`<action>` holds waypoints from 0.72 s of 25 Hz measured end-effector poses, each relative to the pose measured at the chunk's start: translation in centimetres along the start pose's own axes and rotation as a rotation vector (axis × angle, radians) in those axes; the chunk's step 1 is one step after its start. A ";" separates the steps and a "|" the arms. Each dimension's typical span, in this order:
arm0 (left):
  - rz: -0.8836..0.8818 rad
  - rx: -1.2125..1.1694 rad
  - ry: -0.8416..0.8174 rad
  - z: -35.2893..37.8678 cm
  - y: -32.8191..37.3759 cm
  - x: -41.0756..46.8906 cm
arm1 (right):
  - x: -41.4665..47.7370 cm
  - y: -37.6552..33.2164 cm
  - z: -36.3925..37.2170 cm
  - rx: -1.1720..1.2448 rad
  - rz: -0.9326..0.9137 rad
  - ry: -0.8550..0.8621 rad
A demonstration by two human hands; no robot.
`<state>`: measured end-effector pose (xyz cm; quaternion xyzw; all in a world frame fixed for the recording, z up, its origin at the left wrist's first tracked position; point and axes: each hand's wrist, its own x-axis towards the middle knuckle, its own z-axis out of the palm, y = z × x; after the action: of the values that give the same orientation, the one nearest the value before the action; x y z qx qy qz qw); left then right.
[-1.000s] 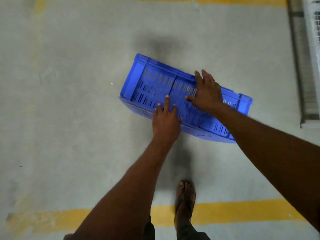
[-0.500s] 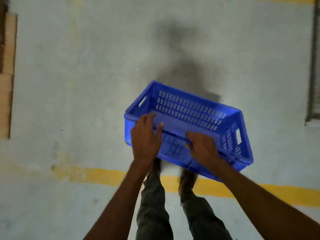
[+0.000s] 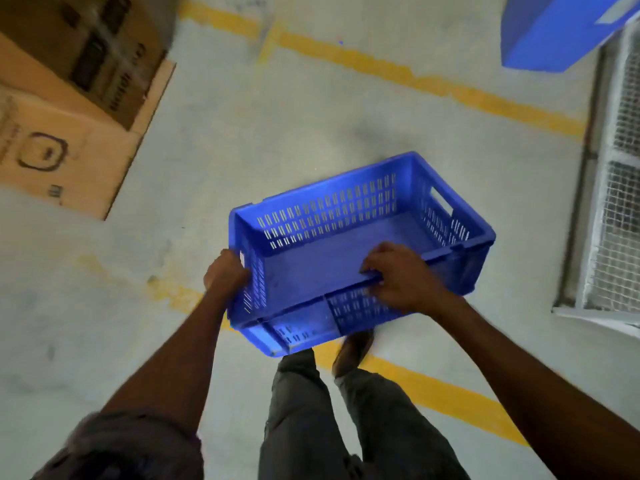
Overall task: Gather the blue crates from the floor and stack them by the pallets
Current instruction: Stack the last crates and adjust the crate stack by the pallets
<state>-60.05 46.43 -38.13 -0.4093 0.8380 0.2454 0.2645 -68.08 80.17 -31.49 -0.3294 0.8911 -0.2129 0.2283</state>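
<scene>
A blue slotted plastic crate (image 3: 346, 258) hangs in the air above the floor, open side up and empty. My left hand (image 3: 225, 273) grips its left short end near the handle slot. My right hand (image 3: 401, 278) grips the rim of the near long side, fingers curled over the edge. A second blue object (image 3: 554, 29), possibly another crate, shows at the top right corner, partly cut off.
Cardboard boxes (image 3: 69, 109) stand at the upper left. A white wire-mesh cage (image 3: 620, 188) lines the right edge. Yellow floor lines (image 3: 433, 84) cross the grey concrete. My legs and one foot (image 3: 353, 351) are below the crate.
The crate went from lying on its side on the floor to being lifted and carried upright. My left hand shifted to the short end, and the view turned toward the boxes.
</scene>
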 end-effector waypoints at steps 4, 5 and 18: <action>-0.026 -0.274 0.084 -4.9 -7.6 -6.6 | 2.3 -1.6 -4.8 -0.122 0.241 -0.130; -0.039 -0.290 0.123 -6.6 -10.4 -7.2 | 2.8 -2.6 -5.1 -0.217 0.302 -0.094; -0.302 -0.963 0.339 -17.0 -54.8 -26.8 | 6.7 -41.4 7.5 0.023 0.104 -0.010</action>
<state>-5.39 20.85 -18.92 -0.6343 0.5934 0.4919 -0.0602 -48.26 45.15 -17.34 -0.2809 0.9035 -0.2092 0.2470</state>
